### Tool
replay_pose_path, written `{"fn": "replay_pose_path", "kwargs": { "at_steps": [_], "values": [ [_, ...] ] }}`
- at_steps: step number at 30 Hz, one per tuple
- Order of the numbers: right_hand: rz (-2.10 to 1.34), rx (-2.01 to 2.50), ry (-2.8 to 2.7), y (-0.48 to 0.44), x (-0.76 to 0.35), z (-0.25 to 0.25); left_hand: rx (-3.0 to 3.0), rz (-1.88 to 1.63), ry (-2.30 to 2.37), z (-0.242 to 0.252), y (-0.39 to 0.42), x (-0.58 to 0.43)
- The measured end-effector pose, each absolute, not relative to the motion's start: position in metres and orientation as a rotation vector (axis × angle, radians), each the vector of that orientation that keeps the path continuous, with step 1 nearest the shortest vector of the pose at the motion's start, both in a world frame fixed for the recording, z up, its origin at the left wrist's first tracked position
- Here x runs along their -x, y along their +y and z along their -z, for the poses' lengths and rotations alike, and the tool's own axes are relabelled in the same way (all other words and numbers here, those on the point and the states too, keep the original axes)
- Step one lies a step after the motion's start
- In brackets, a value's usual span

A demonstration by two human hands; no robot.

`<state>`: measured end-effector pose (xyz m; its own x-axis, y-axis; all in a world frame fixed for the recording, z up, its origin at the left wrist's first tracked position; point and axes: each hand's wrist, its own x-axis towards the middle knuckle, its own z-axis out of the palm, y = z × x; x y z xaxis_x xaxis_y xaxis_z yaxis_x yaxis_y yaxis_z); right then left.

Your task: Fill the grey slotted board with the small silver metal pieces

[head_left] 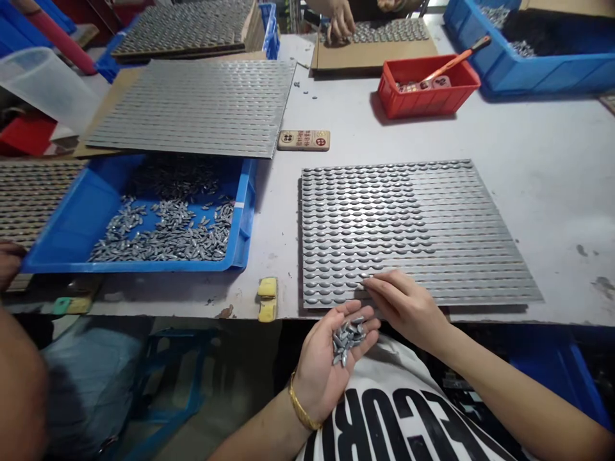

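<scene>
My left hand (329, 362) is palm up and cupped below the table's front edge, holding a small heap of grey, spindle-shaped metal pieces (346, 339). My right hand (406, 307) pinches at the front part of a grooved metal plate (480, 256); a small grey piece shows partly at the fingertips. Similar pieces lie in rows in the plate's slots, filling mainly the left and middle and the whole back row. Bare slots show on the right side and along the front right.
Left stands a blue bin (243, 211) with many loose pieces, a second grooved plate (202, 105) resting over its back. A red box (427, 93) holds an orange-handled tool. A yellow object (267, 298) lies at the front edge. Across the table, another person's hand (340, 22) touches a plate.
</scene>
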<state>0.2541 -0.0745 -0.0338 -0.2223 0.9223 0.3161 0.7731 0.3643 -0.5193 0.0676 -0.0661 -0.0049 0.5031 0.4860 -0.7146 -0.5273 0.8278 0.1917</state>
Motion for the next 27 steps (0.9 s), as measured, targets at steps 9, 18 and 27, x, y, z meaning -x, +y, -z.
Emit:
{"fn": "replay_pose_path", "kwargs": {
  "at_steps": [9, 18, 27],
  "values": [
    [-0.374, 1.285, -2.462, -0.092, -0.238, 0.005, -0.039, -0.624, 0.783, 0.007, -0.070, -0.079],
    [-0.705, 1.504, -1.843, -0.095, -0.275, 0.008, -0.124, -0.595, 1.038, 0.012, -0.076, -0.059],
    [-0.606, 1.552, -1.732, -0.082, -0.273, 0.037, -0.151, -0.474, 0.965, 0.009, -0.078, -0.061]
  ]
}}
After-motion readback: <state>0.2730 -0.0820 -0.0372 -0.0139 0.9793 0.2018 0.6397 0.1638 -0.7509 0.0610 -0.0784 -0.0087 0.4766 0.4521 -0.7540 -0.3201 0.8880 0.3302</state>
